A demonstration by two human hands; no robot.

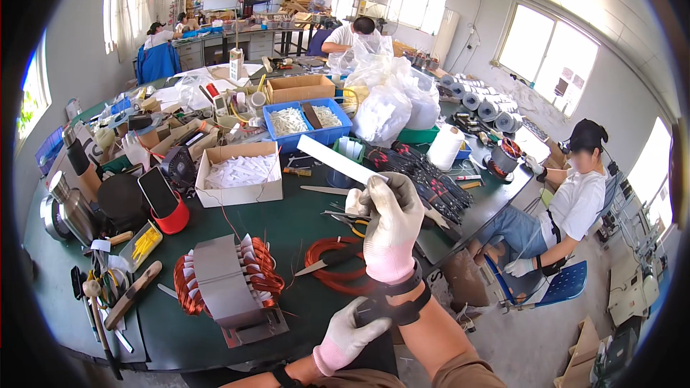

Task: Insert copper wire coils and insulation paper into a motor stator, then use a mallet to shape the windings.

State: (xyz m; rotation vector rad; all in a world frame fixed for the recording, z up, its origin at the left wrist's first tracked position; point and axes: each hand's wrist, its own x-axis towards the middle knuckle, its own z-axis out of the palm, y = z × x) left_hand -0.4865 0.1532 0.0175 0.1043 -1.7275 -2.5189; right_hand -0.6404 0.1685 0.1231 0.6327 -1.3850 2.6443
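Both hands wear white gloves with pink cuffs. My right hand [392, 219] is raised over the table, its thumb and fingers pinching one end of a flat white strip [338, 159] that points up and left. Lower down, the curled fingers of my left hand [352, 334] are at the black strap [406, 305] on my right wrist and seem to grip it. Left of my hands stands a motor stator [228, 276] with grey core, copper windings and white slot pieces. Behind my right wrist lies a coil of reddish wire [330, 262], with a dark-handled knife [327, 259] across it.
White strips fill a cardboard box [241, 200] and a blue divided bin [291, 145]. A phone [157, 192] stands in a red holder; hand tools and a mallet [92, 289] lie at the left. Black sleeved bundles [424, 179] lie right. A co-worker [571, 208] sits at right.
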